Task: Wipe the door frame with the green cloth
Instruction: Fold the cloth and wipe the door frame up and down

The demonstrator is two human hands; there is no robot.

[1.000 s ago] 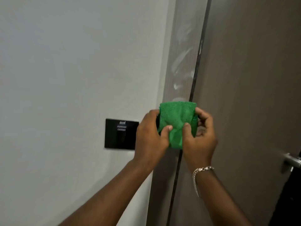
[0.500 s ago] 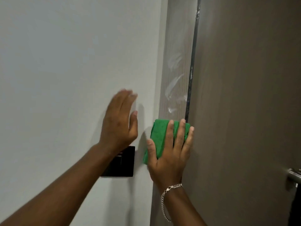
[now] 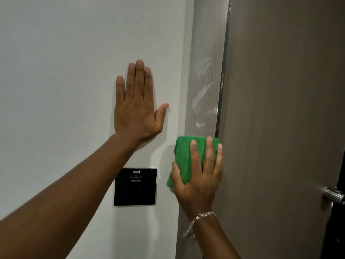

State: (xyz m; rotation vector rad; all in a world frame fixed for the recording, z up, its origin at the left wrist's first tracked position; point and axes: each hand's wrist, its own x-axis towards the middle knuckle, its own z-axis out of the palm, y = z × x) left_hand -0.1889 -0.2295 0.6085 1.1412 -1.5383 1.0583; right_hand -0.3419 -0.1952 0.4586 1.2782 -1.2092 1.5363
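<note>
The left hand [image 3: 137,107] has let go of the cloth [image 3: 183,159] and gone up onto the wall [image 3: 65,71]. Before, both hands held the cloth together in front of the frame [image 3: 204,75]. Now the left hand lies flat on the wall with its fingers straight and close, thumb out to the side. It holds nothing. It sits above the black plate [image 3: 135,186] on the wall.

The right hand [image 3: 197,176] is spread wide and flat on the cloth. It pushes the green cloth against the frame. The cloth is folded and sticks out above and to the left of the fingers. One fingertip reaches over to the edge of the door [image 3: 280,128].

White smears [image 3: 202,94] show on the frame just above the cloth. A dark strip [image 3: 223,71] runs between the frame and the door.

A chain bracelet [image 3: 199,220] hangs on the right wrist. A shiny handle [image 3: 334,195] sticks out of the door at the far right.
</note>
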